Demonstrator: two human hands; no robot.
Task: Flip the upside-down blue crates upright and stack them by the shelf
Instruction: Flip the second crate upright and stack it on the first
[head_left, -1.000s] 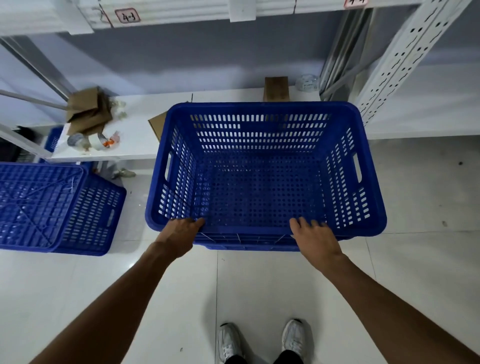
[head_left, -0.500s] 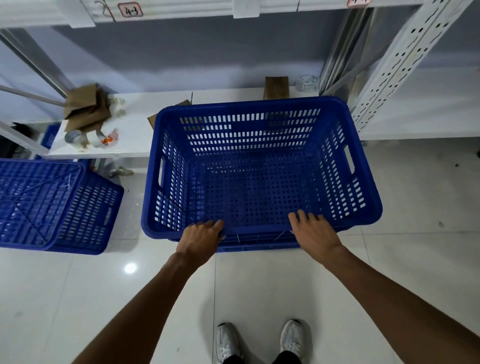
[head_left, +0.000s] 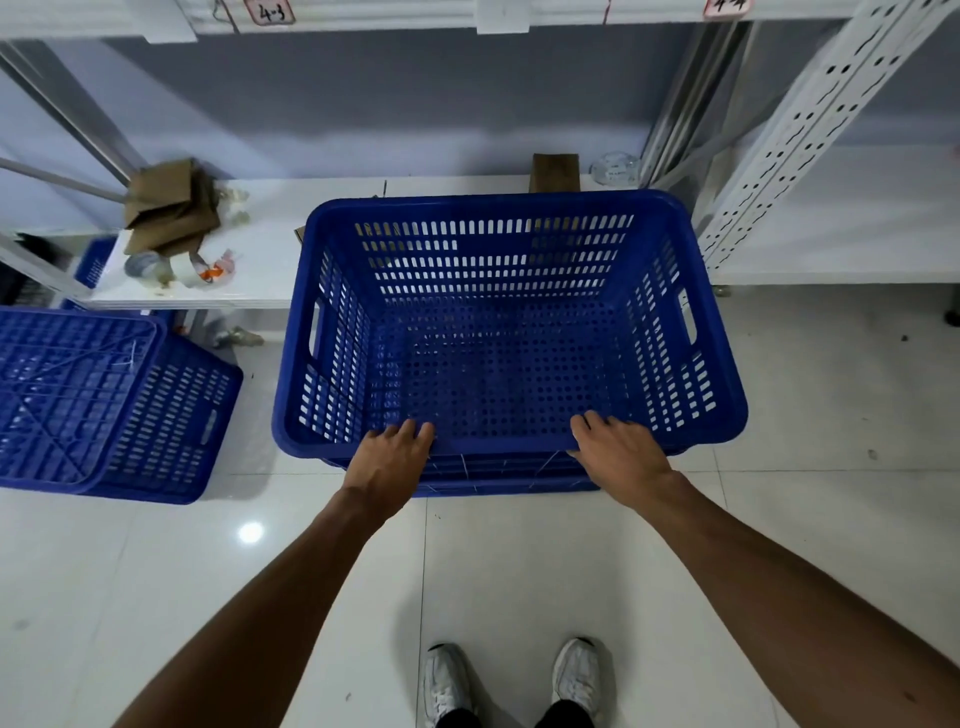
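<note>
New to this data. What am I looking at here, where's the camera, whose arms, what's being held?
There is no robot: a person wears one wide-angle camera on the head, looking down, so the arms and white sneakers are their own. The left hand and right hand grip the near rim of an upright blue perforated plastic crate, which seems to sit on more crates nested beneath it. On the tiled floor to the left lies an upside-down blue crate. Behind is a white metal shelf holding folded cardboard pieces and tape rolls.
</note>
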